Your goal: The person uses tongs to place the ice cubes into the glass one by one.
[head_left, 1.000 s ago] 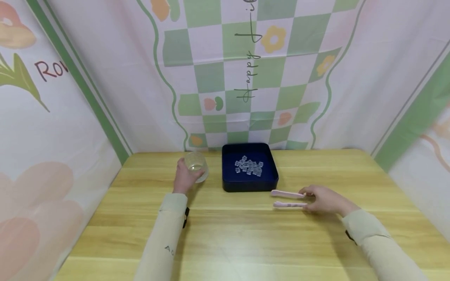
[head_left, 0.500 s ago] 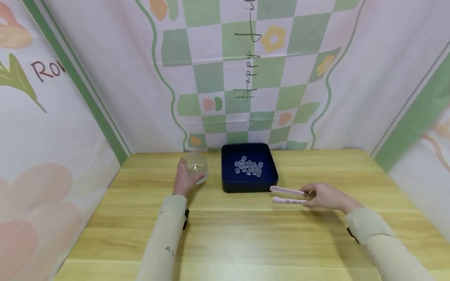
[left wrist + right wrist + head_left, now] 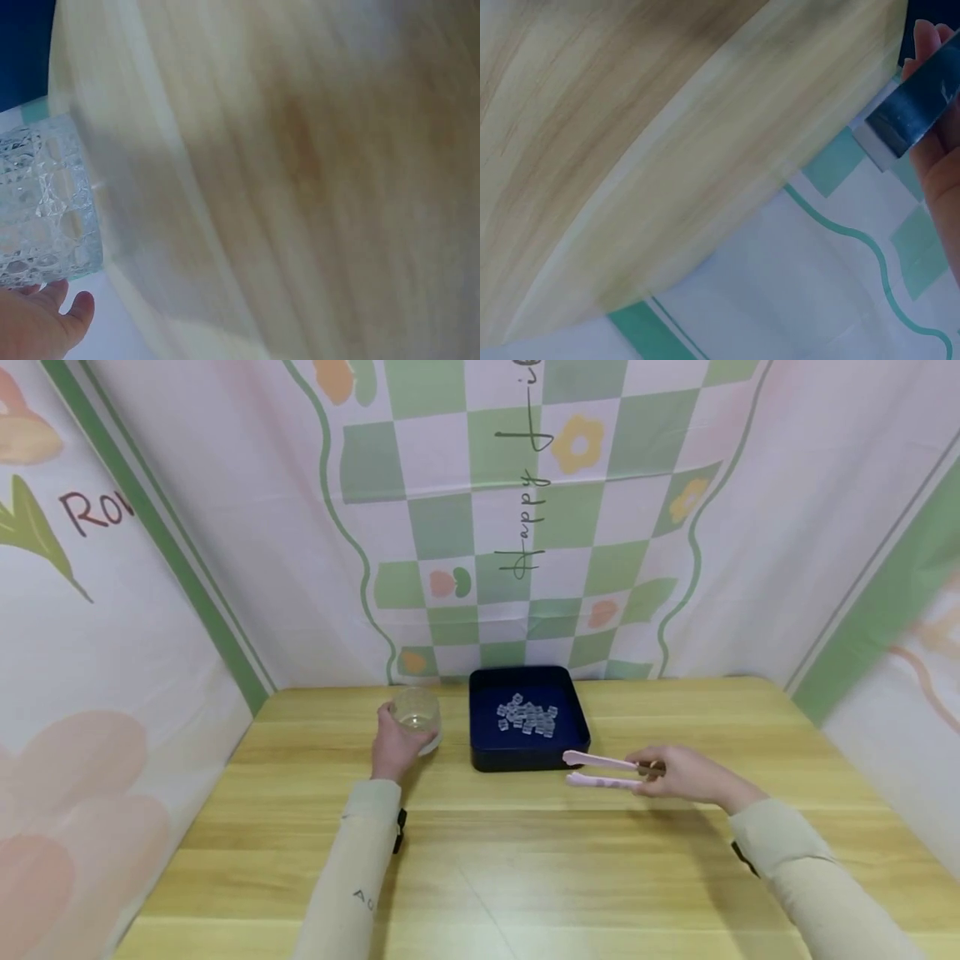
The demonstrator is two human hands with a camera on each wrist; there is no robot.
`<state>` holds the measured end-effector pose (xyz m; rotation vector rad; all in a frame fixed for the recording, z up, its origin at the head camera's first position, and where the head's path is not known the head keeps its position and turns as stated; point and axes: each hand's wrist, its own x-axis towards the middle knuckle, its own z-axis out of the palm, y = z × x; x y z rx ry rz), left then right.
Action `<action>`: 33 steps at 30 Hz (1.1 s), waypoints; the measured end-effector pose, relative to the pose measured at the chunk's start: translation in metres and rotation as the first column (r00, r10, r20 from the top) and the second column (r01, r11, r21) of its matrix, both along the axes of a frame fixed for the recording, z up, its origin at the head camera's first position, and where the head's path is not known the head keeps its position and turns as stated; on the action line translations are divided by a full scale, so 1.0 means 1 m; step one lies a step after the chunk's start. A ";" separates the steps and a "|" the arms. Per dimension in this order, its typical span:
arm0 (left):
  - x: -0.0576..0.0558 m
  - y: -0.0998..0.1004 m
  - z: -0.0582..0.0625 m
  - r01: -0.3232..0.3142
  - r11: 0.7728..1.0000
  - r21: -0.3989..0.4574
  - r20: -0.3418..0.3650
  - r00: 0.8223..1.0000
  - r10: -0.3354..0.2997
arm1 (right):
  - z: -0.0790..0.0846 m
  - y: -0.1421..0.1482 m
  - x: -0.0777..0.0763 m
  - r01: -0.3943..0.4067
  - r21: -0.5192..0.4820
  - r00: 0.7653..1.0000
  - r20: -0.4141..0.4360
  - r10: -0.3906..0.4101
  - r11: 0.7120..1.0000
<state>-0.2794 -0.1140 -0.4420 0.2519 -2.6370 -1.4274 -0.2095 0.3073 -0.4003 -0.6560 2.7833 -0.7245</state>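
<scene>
My left hand (image 3: 399, 745) is curled round the side of a clear glass (image 3: 420, 706) on the table, thumb in front and fingers behind. Seen from the left wrist, the glass (image 3: 49, 202) has a cut, faceted pattern. My right hand (image 3: 690, 774) pinches a pair of tongs (image 3: 603, 761) whose pale pink arms are spread apart and point left. The upper arm's tip overlaps the front right corner of a dark blue square tray (image 3: 525, 761). Clear ice-like cubes (image 3: 536, 720) lie in a loose heap inside it. The shiny metal end of the tongs (image 3: 919, 101) shows in the right wrist view.
A wooden table (image 3: 480, 860) carries everything, its back edge against a patterned cloth wall (image 3: 442, 527). Similar cloth rises along the left and right sides. The tray stands between the glass and the tongs.
My right hand has lifted the tongs slightly and moved them left, so their tips have come up to the tray's front right corner. The left hand stays at the glass.
</scene>
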 end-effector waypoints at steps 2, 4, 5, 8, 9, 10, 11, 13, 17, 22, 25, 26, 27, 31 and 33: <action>0.001 0.001 0.001 0.000 1.000 -0.012 0.003 1.000 0.000 | 0.002 -0.002 0.000 -0.002 -0.008 1.000 -0.008 0.002 1.000; 0.001 0.002 0.002 0.005 1.000 -0.019 -0.002 1.000 -0.005 | 0.004 -0.004 0.000 0.004 -0.010 1.000 -0.027 -0.004 1.000; 0.000 0.002 0.001 0.008 1.000 -0.017 -0.003 1.000 -0.008 | 0.005 -0.005 0.000 0.009 -0.011 0.999 -0.043 -0.009 1.000; -0.001 0.002 0.000 0.019 1.000 -0.008 -0.004 1.000 -0.019 | 0.008 -0.009 -0.001 0.025 -0.022 0.995 -0.096 -0.027 0.999; -0.001 0.002 0.000 0.022 1.000 -0.005 -0.008 1.000 -0.022 | 0.009 -0.011 -0.001 0.036 -0.025 0.993 -0.112 -0.039 0.999; -0.002 0.001 -0.001 0.024 1.000 -0.006 -0.011 1.000 -0.024 | 0.010 -0.013 -0.002 0.037 -0.027 0.990 -0.132 -0.040 0.999; -0.002 0.001 -0.002 0.027 1.000 -0.005 -0.016 0.999 -0.028 | 0.012 -0.015 -0.002 0.040 -0.031 0.988 -0.147 -0.044 0.999; -0.002 0.001 -0.003 0.032 0.999 -0.007 -0.030 0.999 -0.033 | 0.014 -0.018 -0.003 0.049 -0.036 0.984 -0.169 -0.055 0.998; -0.002 0.000 -0.004 0.034 0.999 0.015 -0.035 0.999 -0.034 | 0.018 -0.027 -0.006 0.084 -0.052 0.981 -0.171 -0.092 0.995; 0.000 0.000 -0.003 0.041 0.998 0.056 -0.006 0.999 -0.041 | 0.022 -0.038 -0.011 0.156 -0.080 0.974 -0.150 -0.167 0.984; 0.000 -0.001 -0.002 0.054 0.997 0.053 0.018 0.998 -0.055 | 0.024 -0.044 -0.014 0.190 -0.084 0.965 -0.169 -0.202 0.978; 0.000 -0.001 -0.001 0.063 0.997 0.046 0.022 0.998 -0.064 | 0.025 -0.046 -0.015 0.204 -0.083 0.959 -0.182 -0.217 0.975; 0.001 0.000 -0.001 0.073 0.997 0.040 0.023 0.997 -0.073 | 0.025 -0.048 -0.016 0.217 -0.086 0.954 -0.192 -0.230 0.972; 0.002 0.001 0.000 0.113 0.993 0.029 0.005 0.994 -0.113 | 0.027 -0.057 -0.020 0.267 -0.078 0.926 -0.254 -0.278 0.961; 0.002 0.002 -0.001 0.120 0.992 0.034 -0.007 0.993 -0.120 | 0.028 -0.062 -0.022 0.276 -0.069 0.916 -0.283 -0.284 0.959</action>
